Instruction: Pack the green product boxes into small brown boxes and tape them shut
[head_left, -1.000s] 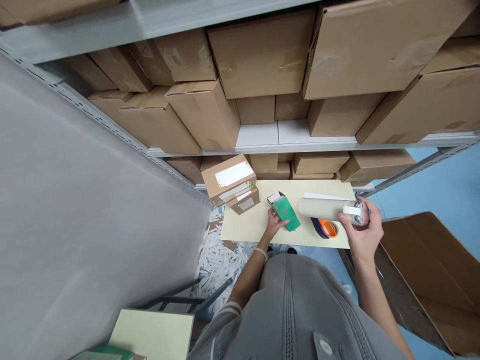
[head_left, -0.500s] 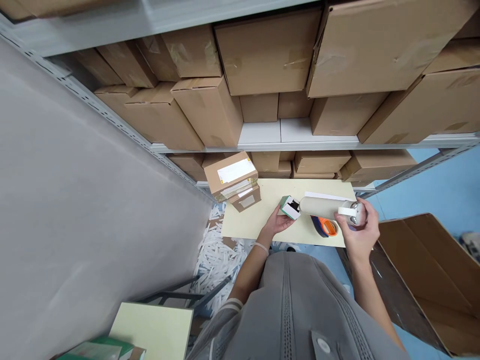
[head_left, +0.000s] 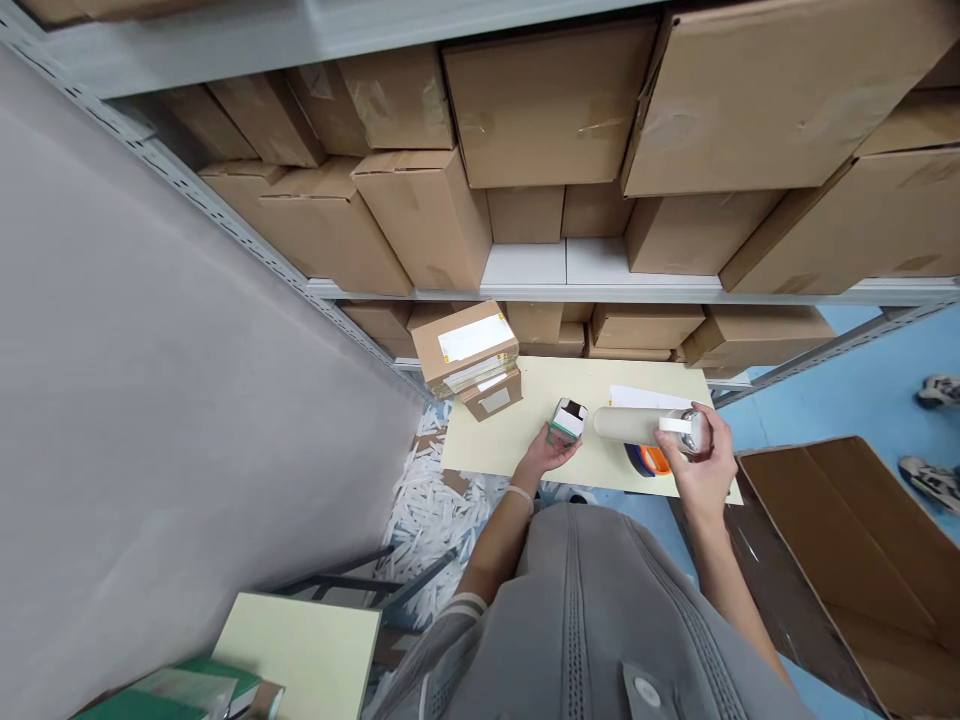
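Note:
My left hand [head_left: 546, 452] is closed around a small green and white carton [head_left: 568, 418], whose top flaps stand open over a dark inside. In my right hand [head_left: 707, 465] lies a cream-white bottle [head_left: 634, 425], held near its lid end with a carry loop. The bottle is level, and its base points left at the carton with a small gap between them. Beneath the bottle, a roll of tape in a blue and orange holder [head_left: 651, 460] rests on the pale yellow table [head_left: 487, 450].
Two stacked, labelled cartons [head_left: 491, 365] stand on the table's left. Shelving [head_left: 525, 290] full of brown boxes rises behind. A large open cardboard box [head_left: 862, 560] is at right, near a person's shoes [head_left: 934, 480]. Shredded paper [head_left: 435, 530] covers the floor at left.
The carton has turned in my left hand and moved a little left, so a gap now shows between it and the bottle. My right hand has shifted slightly left with the bottle.

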